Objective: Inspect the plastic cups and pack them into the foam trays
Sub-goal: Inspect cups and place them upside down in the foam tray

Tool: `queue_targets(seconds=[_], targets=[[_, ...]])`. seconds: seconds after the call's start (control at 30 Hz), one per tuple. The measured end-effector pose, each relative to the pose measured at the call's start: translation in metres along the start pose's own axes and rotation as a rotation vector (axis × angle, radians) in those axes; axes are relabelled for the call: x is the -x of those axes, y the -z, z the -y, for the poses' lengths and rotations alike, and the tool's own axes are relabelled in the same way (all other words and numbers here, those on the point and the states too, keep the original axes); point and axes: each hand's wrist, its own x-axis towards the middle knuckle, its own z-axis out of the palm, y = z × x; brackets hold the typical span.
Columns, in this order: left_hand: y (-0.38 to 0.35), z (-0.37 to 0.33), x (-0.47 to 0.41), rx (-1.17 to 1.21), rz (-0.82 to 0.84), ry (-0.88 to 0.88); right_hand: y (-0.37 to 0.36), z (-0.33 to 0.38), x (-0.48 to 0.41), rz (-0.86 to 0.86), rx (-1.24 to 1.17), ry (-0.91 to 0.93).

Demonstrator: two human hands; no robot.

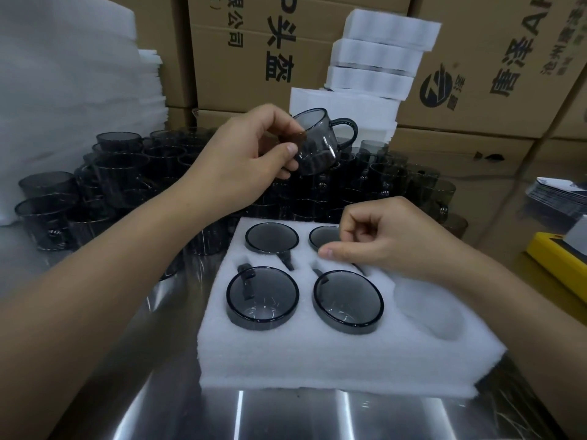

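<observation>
A white foam tray lies on the steel table in front of me. Several smoky grey plastic cups sit in its round pockets, such as the near-left cup and the near-right cup. One pocket at the tray's right is empty. My left hand holds another grey cup up above the pile, tilted, with its handle pointing right. My right hand hovers over the tray's far right part with curled fingers and holds nothing; it hides part of the far-right cup.
A crowd of loose grey cups stands on the table behind the tray. Stacked foam trays and cardboard boxes rise at the back. White foam sheets pile at the left. A yellow object sits at the right edge.
</observation>
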Motion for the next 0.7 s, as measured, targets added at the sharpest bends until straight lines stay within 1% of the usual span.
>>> queue_targets(seconds=[0.13,0.2,0.27,0.33,0.4,0.47,0.57,0.63,0.7], targets=[[-0.012,-0.002,0.005,0.066,0.006,0.022,0.002,-0.001,-0.003,0.01,-0.042,-0.034],[-0.02,-0.004,0.008,0.101,0.026,0.032,0.004,-0.003,-0.004,-0.018,-0.174,-0.083],[-0.029,-0.005,0.013,0.104,0.035,0.029,0.008,-0.006,-0.007,-0.116,-0.377,-0.155],[-0.035,-0.005,0.018,0.058,0.032,0.008,0.011,-0.012,-0.008,-0.259,-0.554,-0.226],[-0.039,-0.006,0.022,-0.009,0.024,-0.045,0.013,-0.014,-0.008,-0.388,-0.708,-0.248],[-0.039,-0.008,0.025,-0.073,0.025,-0.126,0.014,-0.015,-0.007,-0.42,-0.808,-0.25],[-0.039,-0.01,0.026,-0.173,0.083,-0.199,0.012,-0.015,-0.006,-0.391,-0.793,-0.229],[-0.04,-0.009,0.027,-0.205,0.159,-0.187,0.009,-0.015,-0.004,-0.387,-0.725,-0.198],[-0.04,-0.008,0.027,-0.23,0.195,-0.177,0.006,-0.016,-0.002,-0.426,-0.676,-0.187]])
